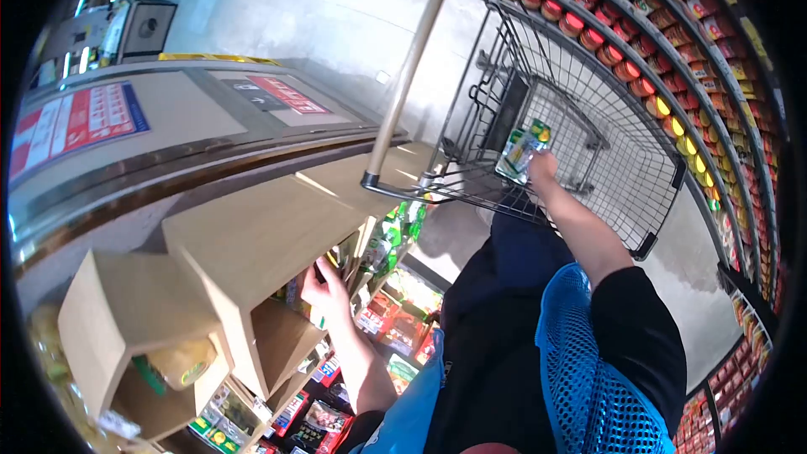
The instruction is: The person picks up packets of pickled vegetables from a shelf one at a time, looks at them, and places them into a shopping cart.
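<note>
Right hand (542, 166) holding green packet (521, 150) over cart; left hand (326, 286) in shelf box.

Right grip closed around lower end of green-and-white packet, packet sticking up and left of the grip, inside the wire shopping cart (622, 160) basket, above its mesh floor and not touching it. Cart handle bar (408, 76) up and left of that grip. Left grip reaching into a cardboard display box (252, 235) on the shelf unit, fingers curled at the box opening; cannot tell whether anything is gripped, contents hidden by box edge. More green packets (395, 231) just right of left grip. Rows of red-lidded jars (588, 34) on far shelves beyond cart.
</note>
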Tool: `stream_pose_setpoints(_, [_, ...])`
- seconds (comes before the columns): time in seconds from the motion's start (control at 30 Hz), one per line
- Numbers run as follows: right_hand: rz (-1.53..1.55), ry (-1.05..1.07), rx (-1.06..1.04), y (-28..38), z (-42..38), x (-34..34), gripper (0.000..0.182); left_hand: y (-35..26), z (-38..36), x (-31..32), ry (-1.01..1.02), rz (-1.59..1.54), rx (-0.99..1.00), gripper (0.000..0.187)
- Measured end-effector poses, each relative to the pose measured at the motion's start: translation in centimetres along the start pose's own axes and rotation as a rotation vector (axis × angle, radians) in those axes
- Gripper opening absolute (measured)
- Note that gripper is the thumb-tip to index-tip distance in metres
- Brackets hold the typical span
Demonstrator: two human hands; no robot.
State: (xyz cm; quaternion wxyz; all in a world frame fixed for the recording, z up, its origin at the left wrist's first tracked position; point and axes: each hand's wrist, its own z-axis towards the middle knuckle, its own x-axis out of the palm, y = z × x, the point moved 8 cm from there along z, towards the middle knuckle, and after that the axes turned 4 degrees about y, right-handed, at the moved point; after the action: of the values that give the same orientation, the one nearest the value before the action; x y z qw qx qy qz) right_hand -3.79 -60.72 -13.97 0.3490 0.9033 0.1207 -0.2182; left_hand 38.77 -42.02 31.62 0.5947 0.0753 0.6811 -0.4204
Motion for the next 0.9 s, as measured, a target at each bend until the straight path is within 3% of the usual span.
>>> stream_pose_setpoints(0.03, [0.023, -0.046, -0.039, 2.6, -2.0, -2.2, 0.022, 1.7, -0.4, -0.7, -0.065, 0.069, 0.052, 0.026])
stream_pose_setpoints(0.07, [0.044, -0.090, -0.077, 5.1, -4.2, -4.3, 0.023, 0.4, -1.3, -1.6, -0.189, 0.108, 0.312, 0.021])
stream_pose_setpoints(0.13, [0.600, 0.089, -0.274, 9.2, -7.9, -5.4, 0.024, -2.9, -3.3, -3.0, -0.277, 0.062, 0.478, 0.018])
stream_pose_setpoints(0.17, [0.873, 0.193, -0.364, 11.4, -10.3, -6.4, 0.026, -3.1, -4.3, -3.0, -0.231, -0.007, 0.540, 0.021])
stream_pose_setpoints(0.27, [0.909, 0.539, -0.496, 20.8, -22.4, -10.1, 0.023, -5.3, -7.0, -2.2, -0.024, -0.190, 0.602, 0.029])
stream_pose_setpoints(0.37, [0.553, 0.918, -0.688, 23.6, -30.7, -9.3, 0.021, -7.0, -8.4, -2.3, 0.087, -0.375, 0.539, 0.048])
stream_pose_setpoints(0.4, [0.398, 0.947, -0.664, 22.2, -32.0, -8.3, 0.018, -6.2, -8.7, -1.6, 0.146, -0.581, 0.435, 0.062])
stream_pose_setpoints(0.47, [0.245, 1.147, -0.706, 22.9, -37.4, -7.0, 0.017, -6.6, -9.6, -1.1, 0.292, -0.839, 0.390, 0.072])
stream_pose_setpoints(0.5, [0.189, 1.187, -0.700, 22.4, -38.9, -6.0, 0.017, -6.3, -10.4, -0.8, 0.392, -0.805, 0.337, 0.077])
stream_pose_setpoints(0.53, [0.135, 1.224, -0.693, 21.7, -40.1, -4.9, 0.017, -4.7, -11.3, 0.2, 0.477, -0.961, 0.135, 0.075])
stream_pose_setpoints(0.6, [0.158, 1.261, -0.670, 21.0, -41.9, -3.5, 0.017, -1.0, -11.6, 0.2, 0.428, -0.908, 0.101, 0.070])
stream_pose_setpoints(0.63, [0.234, 1.261, -0.653, 20.8, -42.5, -3.2, 0.018, -0.7, -11.0, -1.5, 0.364, -0.963, -0.045, 0.068])
stream_pose_setpoints(0.67, [0.309, 1.261, -0.632, 20.5, -42.8, -2.8, 0.018, 2.7, -10.2, -2.8, 0.216, -0.719, -0.015, 0.065])
stream_pose_setpoints(0.77, [0.274, 1.230, -0.603, 19.0, -42.1, -2.8, 0.021, 7.5, -6.9, -6.2, -0.032, -0.878, -0.172, 0.057])
stream_pose_setpoints(0.83, [0.246, 1.190, -0.591, 18.1, -41.4, -3.1, 0.020, 7.1, -4.9, -8.4, -0.234, -0.785, -0.084, 0.041])
stream_pose_setpoints(0.9, [0.223, 1.142, -0.604, 16.9, -40.4, -3.0, 0.020, 6.7, -2.2, -7.6, -0.170, -0.630, -0.110, 0.035])
